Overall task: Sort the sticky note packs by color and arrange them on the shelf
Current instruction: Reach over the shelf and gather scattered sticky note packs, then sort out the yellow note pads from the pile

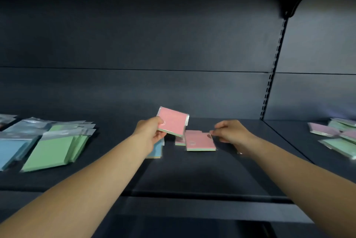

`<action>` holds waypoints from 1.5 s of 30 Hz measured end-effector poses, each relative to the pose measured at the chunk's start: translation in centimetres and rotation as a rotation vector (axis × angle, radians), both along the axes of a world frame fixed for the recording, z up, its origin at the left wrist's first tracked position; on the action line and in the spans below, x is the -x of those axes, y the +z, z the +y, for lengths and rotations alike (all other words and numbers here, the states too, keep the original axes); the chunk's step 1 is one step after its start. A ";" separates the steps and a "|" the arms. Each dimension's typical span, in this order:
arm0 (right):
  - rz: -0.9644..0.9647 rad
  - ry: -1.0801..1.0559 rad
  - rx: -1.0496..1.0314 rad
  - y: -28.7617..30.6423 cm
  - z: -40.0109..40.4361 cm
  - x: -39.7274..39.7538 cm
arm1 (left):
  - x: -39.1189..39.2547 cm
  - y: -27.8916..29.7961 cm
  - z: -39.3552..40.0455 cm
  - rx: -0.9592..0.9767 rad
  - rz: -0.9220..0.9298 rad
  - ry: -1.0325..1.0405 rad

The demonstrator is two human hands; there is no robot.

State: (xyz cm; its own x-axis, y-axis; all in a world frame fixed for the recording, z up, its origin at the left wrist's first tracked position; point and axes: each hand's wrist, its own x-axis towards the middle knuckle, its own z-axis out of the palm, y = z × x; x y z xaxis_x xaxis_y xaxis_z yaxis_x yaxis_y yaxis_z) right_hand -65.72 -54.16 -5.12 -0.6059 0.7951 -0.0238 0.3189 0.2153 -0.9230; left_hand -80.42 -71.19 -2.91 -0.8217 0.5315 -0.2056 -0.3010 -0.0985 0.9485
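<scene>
My left hand point(149, 133) holds a pink sticky note pack point(172, 121) lifted and tilted above the dark shelf point(192, 172). Just right of it, a second pink pack point(200, 140) lies flat on the shelf, and my right hand point(232, 131) pinches its right edge with the fingertips. Another pink pack point(179, 141) peeks out beneath it. A blue pack point(157, 150) lies partly hidden under my left wrist. At the left lie green packs point(54, 149) and blue packs point(11, 151) in wrappers.
On the neighbouring shelf section at the right sit mixed pink and green packs point(335, 135). A slotted upright point(269, 83) divides the two sections. The shelf's front lip point(192, 197) runs below my forearms.
</scene>
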 end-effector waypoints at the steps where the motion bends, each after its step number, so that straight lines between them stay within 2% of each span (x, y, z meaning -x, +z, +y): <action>1: -0.014 -0.024 -0.033 0.4 0.0 -0.7 | -0.5 -0.2 0.4 -0.015 -0.023 -0.022; 4: 0.006 -0.068 -0.069 1.5 0.1 -3.1 | -2.3 -1.0 1.3 -0.050 -0.079 -0.106; 8: 0.057 -0.103 -0.076 2.7 0.3 -6.9 | -3.8 -2.1 2.1 -0.026 -0.050 -0.167; 12: 0.075 -0.138 -0.086 3.1 0.0 -10.5 | -4.3 -2.6 1.8 0.151 0.115 -0.197; 13: 0.032 -0.154 -0.148 2.9 -0.1 -11.4 | -4.3 -2.7 1.6 0.216 0.171 -0.200; 15: -0.181 -0.186 -0.420 2.6 -0.2 -13.2 | -4.6 -2.4 1.2 0.394 0.338 -0.221; 18: -0.445 -0.141 -0.755 2.8 -0.5 -16.2 | -6.4 -0.3 -0.1 0.744 0.759 -0.289; 21: -0.613 -0.080 -0.867 4.0 -0.7 -19.2 | -8.8 2.1 -0.1 0.843 1.026 -0.326; 25: -0.739 0.015 -0.891 5.6 0.8 -23.9 | -13.1 4.6 2.6 0.893 1.458 -0.354; 27: -0.766 0.014 -0.891 6.0 2.1 -26.7 | -16.4 5.2 4.8 0.869 1.556 -0.384; 35: -0.795 -0.015 -0.897 6.5 9.3 -41.1 | -31.0 4.9 15.1 0.853 1.589 -0.498; 45: -0.693 -0.096 -0.827 4.2 17.5 -56.9 | -45.5 2.4 26.0 0.788 1.576 -0.584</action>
State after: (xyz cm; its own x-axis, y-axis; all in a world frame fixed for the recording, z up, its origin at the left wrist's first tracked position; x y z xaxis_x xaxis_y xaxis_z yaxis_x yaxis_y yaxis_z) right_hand -8.86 -36.66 -0.89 -0.6015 0.7654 0.2287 0.7639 0.6349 -0.1156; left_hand -34.94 -45.14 -0.56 -0.2465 0.9555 0.1618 0.9660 0.2288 0.1208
